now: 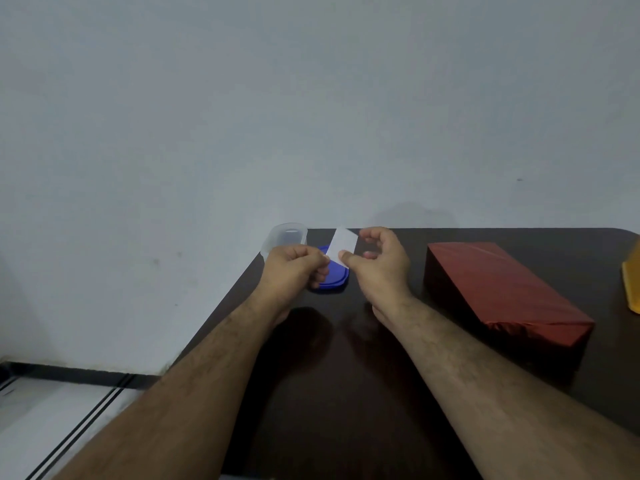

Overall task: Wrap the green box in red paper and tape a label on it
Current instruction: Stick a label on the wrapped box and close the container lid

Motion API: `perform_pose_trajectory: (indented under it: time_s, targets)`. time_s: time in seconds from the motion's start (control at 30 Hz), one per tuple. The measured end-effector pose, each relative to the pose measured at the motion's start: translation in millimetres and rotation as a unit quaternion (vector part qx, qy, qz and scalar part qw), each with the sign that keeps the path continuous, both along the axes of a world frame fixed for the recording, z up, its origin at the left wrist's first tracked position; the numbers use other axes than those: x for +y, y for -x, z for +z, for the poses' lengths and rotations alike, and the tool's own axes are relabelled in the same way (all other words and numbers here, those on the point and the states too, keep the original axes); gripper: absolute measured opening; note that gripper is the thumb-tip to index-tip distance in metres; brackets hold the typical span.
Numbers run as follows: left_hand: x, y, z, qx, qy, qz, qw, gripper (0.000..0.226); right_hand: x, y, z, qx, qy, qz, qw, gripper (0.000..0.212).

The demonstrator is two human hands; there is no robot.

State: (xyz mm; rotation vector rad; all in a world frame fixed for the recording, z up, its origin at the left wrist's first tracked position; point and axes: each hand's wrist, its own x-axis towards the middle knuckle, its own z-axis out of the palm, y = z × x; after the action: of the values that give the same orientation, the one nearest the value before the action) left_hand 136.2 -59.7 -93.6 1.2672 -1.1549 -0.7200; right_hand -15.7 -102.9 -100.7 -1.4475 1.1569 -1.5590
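Note:
A box wrapped fully in red paper (pixel 509 289) lies on the dark table (pixel 346 393) at the right; no green shows. A small white label (pixel 341 244) is held in the air between both hands, above the table's far left corner. My left hand (pixel 294 268) pinches its lower left corner, fingers curled. My right hand (pixel 379 263) pinches its lower right edge with thumb and forefinger. Both hands are well to the left of the red box and do not touch it.
A clear plastic container (pixel 285 235) stands at the table's far left corner, with its blue lid (pixel 334 278) lying beside it under the hands. A yellow object (pixel 632 282) shows at the right edge. The table's left edge drops to the floor; a wall is behind.

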Motion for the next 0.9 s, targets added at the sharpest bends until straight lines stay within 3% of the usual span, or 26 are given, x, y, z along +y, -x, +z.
perform_pose_trajectory:
  time_s: [0.07,0.17,0.47,0.7,0.9]
  targets:
    - [-0.1,0.9,-0.2,-0.027,0.019,0.008,0.999,0.016,2.0,-0.1,2.3,0.091,0.051,-0.019,0.994,0.022]
    - [1.7,3.6,0.9,-0.069,0.052,-0.01,0.996,0.018,8.0,-0.7,6.2,0.09,0.026,0.052,0.994,0.004]
    - [5.1,2.3,4.4,-0.108,0.058,-0.057,0.991,0.017,11.0,5.1,10.9,0.074,-0.016,0.098,0.992,0.011]
    - [7.6,6.4,8.2,-0.033,0.05,-0.062,0.996,0.016,17.3,12.4,15.1,0.019,-0.085,0.15,0.985,0.014]
    - [13.3,7.1,11.0,0.017,0.052,-0.06,0.997,0.031,22.9,18.9,15.2,-0.024,-0.098,0.074,0.992,0.016]
